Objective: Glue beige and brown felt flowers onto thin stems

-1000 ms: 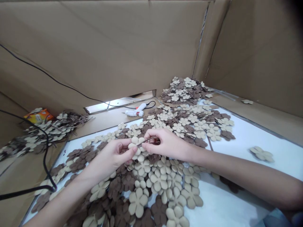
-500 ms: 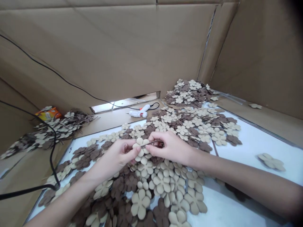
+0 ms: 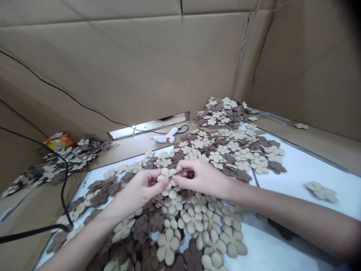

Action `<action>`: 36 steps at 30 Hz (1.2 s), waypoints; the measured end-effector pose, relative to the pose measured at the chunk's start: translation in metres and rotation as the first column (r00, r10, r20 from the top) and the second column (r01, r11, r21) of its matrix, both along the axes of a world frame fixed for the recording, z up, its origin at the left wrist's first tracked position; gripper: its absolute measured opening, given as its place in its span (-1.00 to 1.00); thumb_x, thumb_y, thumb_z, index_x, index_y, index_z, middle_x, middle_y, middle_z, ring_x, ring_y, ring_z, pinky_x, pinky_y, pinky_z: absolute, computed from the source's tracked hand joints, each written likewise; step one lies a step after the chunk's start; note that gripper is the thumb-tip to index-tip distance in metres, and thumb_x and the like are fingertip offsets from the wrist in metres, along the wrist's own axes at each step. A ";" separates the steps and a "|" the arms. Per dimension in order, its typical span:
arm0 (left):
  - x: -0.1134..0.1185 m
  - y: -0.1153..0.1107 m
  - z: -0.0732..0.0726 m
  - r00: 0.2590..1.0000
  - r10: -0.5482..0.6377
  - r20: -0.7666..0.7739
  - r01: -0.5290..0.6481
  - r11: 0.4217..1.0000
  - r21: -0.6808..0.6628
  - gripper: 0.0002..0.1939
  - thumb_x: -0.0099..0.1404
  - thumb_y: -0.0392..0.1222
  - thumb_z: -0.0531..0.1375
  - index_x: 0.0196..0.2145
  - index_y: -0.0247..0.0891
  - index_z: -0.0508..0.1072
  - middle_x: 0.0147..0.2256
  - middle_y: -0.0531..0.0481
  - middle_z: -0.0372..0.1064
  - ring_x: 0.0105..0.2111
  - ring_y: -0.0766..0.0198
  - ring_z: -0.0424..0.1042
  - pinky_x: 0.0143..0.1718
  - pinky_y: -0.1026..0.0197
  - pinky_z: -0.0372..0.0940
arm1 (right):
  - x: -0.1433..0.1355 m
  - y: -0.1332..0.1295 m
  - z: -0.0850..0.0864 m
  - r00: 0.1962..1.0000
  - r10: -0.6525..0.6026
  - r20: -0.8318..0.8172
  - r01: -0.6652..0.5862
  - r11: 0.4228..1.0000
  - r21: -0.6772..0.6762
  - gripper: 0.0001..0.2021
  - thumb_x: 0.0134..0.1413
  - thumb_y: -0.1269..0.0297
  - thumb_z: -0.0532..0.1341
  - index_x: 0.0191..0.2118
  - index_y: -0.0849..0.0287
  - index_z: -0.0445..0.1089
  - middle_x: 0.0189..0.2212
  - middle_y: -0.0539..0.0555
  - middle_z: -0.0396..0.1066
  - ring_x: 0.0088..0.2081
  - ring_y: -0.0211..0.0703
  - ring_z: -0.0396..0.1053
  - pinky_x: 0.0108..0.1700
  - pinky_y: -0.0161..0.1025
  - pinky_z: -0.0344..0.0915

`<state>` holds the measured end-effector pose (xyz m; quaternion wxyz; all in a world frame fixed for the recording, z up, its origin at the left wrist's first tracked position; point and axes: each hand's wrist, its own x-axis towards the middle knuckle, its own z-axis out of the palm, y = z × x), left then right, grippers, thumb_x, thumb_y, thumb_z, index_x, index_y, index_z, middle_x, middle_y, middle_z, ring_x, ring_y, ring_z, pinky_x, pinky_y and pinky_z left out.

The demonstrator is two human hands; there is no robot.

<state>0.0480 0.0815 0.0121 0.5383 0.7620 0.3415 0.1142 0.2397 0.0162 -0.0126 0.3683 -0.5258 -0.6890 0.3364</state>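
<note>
My left hand [image 3: 141,190] pinches a beige five-petal flower cutout [image 3: 166,174] between thumb and fingers, above the heap. Close beside it, my right hand [image 3: 203,177] is closed on a thin dark brown strip [image 3: 182,171]. The strip is bent in a loop inside the right fingers, and its free end lies across the flower's middle. Whether the strip is fixed to the flower I cannot tell. Beneath both hands spreads a loose heap of beige and brown flower cutouts [image 3: 193,218].
A white glue gun [image 3: 163,138] lies behind the heap. Its black cable [image 3: 93,109] runs left along the cardboard wall [image 3: 135,67]. More flowers pile up at the back right [image 3: 222,113] and left [image 3: 67,160], near an orange packet [image 3: 60,142]. Another black cable [image 3: 63,188] hangs at left.
The camera view has tilted slightly. Both hands keep their hold on the flower and the strip, and the strip's free end lies a little differently across the flower.
</note>
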 end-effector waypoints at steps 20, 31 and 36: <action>-0.002 0.009 0.002 0.985 0.172 0.019 -0.173 0.981 0.084 -0.79 0.07 -0.11 0.24 -0.58 -0.30 0.39 -0.64 0.11 0.30 -0.58 0.33 0.27 -0.54 0.36 0.12 | 0.018 0.016 0.009 0.928 -0.049 -0.369 -0.006 0.989 -0.145 -0.71 0.19 0.17 0.03 -0.30 0.25 0.38 -0.53 -0.02 0.27 -0.48 -0.28 0.26 -0.37 -0.30 0.23; -0.002 0.007 0.003 0.956 0.260 0.136 -0.218 0.940 -0.262 -0.84 0.10 -0.14 0.25 -0.49 -0.29 0.40 -0.49 0.06 0.32 -0.46 0.30 0.33 -0.40 0.28 0.32 | 0.020 0.020 0.008 0.839 -0.075 -0.538 0.041 0.996 -0.075 -0.77 0.10 0.11 0.19 -0.37 0.18 0.25 -0.29 0.07 0.42 -0.19 -0.22 0.37 -0.10 -0.25 0.24; -0.003 0.005 0.006 0.953 0.267 0.140 -0.215 0.927 -0.306 -0.80 0.11 -0.12 0.24 -0.52 -0.29 0.36 -0.49 0.03 0.33 -0.47 0.31 0.32 -0.41 0.30 0.32 | 0.020 0.023 0.006 0.811 0.016 -0.585 -0.056 0.997 -0.049 -0.74 0.02 0.10 0.26 -0.40 0.22 0.32 -0.43 0.01 0.40 -0.35 -0.29 0.36 -0.16 -0.29 0.26</action>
